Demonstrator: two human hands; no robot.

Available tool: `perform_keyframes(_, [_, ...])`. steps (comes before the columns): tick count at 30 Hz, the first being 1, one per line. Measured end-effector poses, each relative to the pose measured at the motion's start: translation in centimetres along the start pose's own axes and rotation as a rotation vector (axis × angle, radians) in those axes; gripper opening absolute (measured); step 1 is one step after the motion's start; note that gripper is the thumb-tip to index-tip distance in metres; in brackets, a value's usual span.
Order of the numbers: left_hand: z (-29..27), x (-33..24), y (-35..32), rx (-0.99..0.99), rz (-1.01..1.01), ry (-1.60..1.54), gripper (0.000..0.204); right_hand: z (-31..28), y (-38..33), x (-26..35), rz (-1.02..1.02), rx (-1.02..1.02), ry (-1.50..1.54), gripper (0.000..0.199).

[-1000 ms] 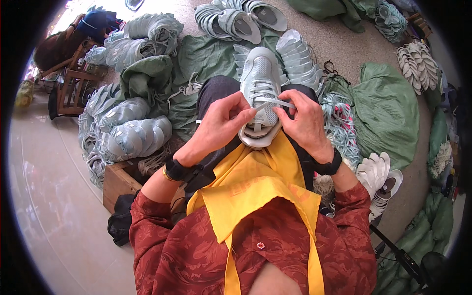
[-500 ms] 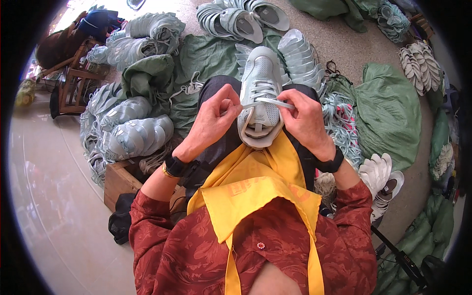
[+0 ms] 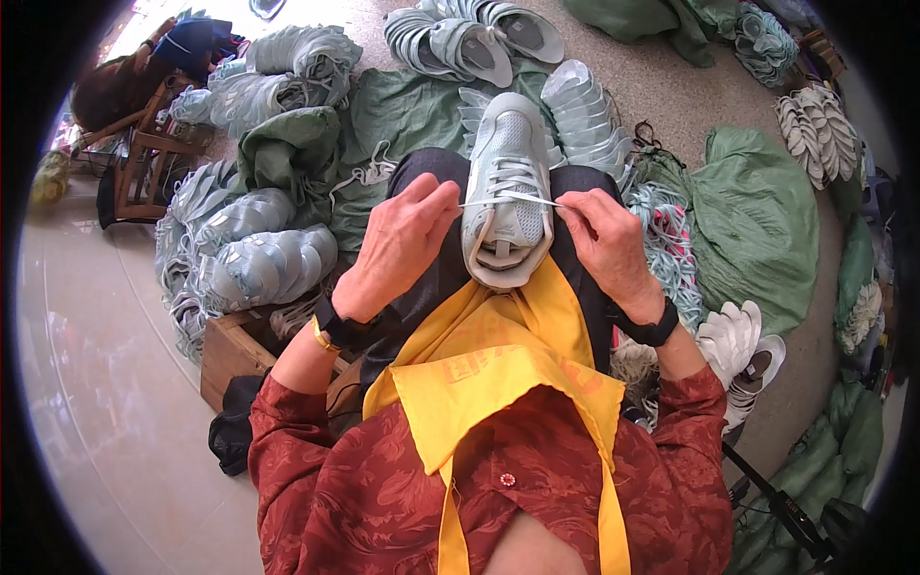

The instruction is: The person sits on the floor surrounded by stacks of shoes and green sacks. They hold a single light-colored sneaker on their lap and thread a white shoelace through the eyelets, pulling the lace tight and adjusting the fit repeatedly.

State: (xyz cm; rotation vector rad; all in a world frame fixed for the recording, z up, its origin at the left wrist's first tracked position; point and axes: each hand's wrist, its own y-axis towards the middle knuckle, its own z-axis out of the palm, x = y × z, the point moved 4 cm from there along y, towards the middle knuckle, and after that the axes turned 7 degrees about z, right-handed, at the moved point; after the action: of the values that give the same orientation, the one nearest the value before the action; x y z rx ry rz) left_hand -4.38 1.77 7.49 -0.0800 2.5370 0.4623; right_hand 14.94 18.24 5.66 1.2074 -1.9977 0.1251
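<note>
Hands [image 3: 404, 240] [image 3: 610, 244] either side of pale shoe [image 3: 516, 220], lace [image 3: 539, 200] taut between

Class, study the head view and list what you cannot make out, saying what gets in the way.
Head view, ends of the laces: covered by the left hand and right hand.
Head view, underside of the grey shoe: hidden by its own upper.
Head view, inside of the wooden box: largely blocked by the left forearm.
Head view, lower-right green sacks: cut off by the dark rim and lower edge.
</note>
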Motion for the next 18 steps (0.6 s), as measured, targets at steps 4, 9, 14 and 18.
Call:
perform_keyframes(4, [-0.2,0.5,-0.4,-0.005,0.000,-0.033,0.012,-0.5,-0.2,0.1,0.189,0.067,0.100,0.014])
perform_keyframes(9, [0.2,1.1,-0.9,0.032,-0.146,-0.290,0.014,-0.3,-0.3,-1.5,0.340,0.149,0.183,0.016])
perform_keyframes(14, [1.2,2.4,-1.4,0.036,-0.314,-0.576,0.014,-1.3,0.6,-4.0,0.449,0.380,0.216,0.017])
perform_keyframes(18, [1.2,2.6,-1.3,-0.004,-0.341,-0.717,0.011,-2.1,3.4,-4.6,0.426,0.389,0.254,0.018])
